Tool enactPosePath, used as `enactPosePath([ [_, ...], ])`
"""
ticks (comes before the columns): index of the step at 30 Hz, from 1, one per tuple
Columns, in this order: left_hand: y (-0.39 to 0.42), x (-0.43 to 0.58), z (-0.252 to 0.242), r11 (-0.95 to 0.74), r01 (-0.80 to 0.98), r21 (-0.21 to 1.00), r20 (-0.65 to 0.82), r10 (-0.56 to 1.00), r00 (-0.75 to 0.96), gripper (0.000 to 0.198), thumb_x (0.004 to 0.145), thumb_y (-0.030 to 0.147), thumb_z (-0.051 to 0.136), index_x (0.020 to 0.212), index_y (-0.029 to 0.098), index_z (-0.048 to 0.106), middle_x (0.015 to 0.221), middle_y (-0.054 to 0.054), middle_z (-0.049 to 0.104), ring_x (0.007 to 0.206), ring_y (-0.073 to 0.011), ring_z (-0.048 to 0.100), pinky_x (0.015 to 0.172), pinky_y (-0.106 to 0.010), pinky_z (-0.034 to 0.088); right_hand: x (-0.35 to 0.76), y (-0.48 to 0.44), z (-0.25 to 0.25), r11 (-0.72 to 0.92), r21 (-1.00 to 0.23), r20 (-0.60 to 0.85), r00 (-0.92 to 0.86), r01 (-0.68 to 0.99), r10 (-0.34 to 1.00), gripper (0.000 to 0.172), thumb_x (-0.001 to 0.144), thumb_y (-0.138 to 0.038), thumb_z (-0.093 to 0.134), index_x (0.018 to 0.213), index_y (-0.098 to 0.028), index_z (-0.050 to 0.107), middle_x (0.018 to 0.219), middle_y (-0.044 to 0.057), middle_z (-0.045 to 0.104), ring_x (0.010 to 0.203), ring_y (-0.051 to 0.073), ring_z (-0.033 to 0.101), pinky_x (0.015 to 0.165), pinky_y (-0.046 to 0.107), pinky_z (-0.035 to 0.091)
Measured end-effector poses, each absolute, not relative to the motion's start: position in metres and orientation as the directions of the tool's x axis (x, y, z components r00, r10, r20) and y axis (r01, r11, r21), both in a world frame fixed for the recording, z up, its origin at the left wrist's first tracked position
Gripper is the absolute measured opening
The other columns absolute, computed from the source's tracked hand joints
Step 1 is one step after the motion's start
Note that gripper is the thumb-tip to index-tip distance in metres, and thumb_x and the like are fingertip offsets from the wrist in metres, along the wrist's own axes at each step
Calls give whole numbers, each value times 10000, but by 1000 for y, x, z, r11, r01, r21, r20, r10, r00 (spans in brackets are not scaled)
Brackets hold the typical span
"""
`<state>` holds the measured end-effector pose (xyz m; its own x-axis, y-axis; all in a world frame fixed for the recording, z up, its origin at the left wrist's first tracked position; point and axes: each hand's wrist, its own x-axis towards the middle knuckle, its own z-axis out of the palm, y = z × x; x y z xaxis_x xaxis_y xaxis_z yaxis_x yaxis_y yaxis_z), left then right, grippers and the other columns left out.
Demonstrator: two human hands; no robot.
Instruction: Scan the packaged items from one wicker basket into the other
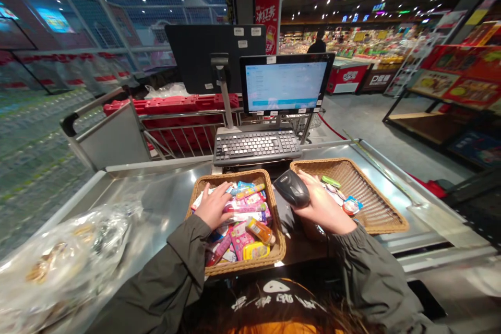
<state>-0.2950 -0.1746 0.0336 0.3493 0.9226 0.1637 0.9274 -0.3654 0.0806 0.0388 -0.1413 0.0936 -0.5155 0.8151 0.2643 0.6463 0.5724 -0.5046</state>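
Note:
My left hand, fingers spread, rests on the small colourful packets in the left wicker basket. That basket is full of pink, yellow and blue packages, with an orange-brown bottle and a yellow pack near its front right. A black handheld scanner is gripped in my right hand, over the left edge of the right wicker basket. A few items show there, among them a blue-and-red pack and a green one.
Behind the baskets stand a black keyboard and a lit monitor. Clear plastic bags lie on the metal counter at left. A shopping cart stands beyond the counter. A person is far back.

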Motion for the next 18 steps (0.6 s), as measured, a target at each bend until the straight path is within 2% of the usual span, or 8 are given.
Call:
enactPosePath([
  [6, -161, -267, 65, -475, 879, 47, 265, 854, 447, 204, 861, 373, 619, 966, 197, 615, 1434, -157, 510, 1350, -325, 445, 1133, -673, 158, 77, -139, 100, 524, -480, 294, -434, 703, 852, 581, 720, -276, 628, 1289, -198, 539, 1381, 154, 544, 1397, 390, 363, 1108, 684, 242],
  [9, -146, -235, 77, -549, 834, 56, 293, 807, 512, 203, 879, 373, 601, 993, 205, 614, 1443, -137, 505, 1364, -313, 429, 1145, -659, 141, 103, -135, 110, 505, -480, 356, -367, 717, 859, 593, 725, -286, 627, 1299, -187, 517, 1350, 153, 566, 1373, 375, 398, 1115, 630, 289],
  [13, -120, -182, 80, -649, 755, 96, 270, 747, 608, 218, 874, 392, 611, 995, 211, 633, 1441, -127, 509, 1382, -309, 402, 1146, -662, 126, 140, -123, 118, 494, -443, 406, -323, 748, 855, 556, 707, -285, 650, 1247, -199, 549, 1286, 132, 604, 1327, 358, 455, 1108, 550, 345],
  [18, -82, -107, 64, -719, 681, 141, 175, 695, 697, 177, 822, 359, 672, 907, 205, 688, 1411, -111, 540, 1388, -328, 380, 1141, -677, 122, 179, -106, 110, 419, -453, 414, -230, 787, 881, 617, 710, -355, 667, 1285, -184, 523, 1338, 157, 565, 1342, 372, 433, 1110, 606, 310],
])
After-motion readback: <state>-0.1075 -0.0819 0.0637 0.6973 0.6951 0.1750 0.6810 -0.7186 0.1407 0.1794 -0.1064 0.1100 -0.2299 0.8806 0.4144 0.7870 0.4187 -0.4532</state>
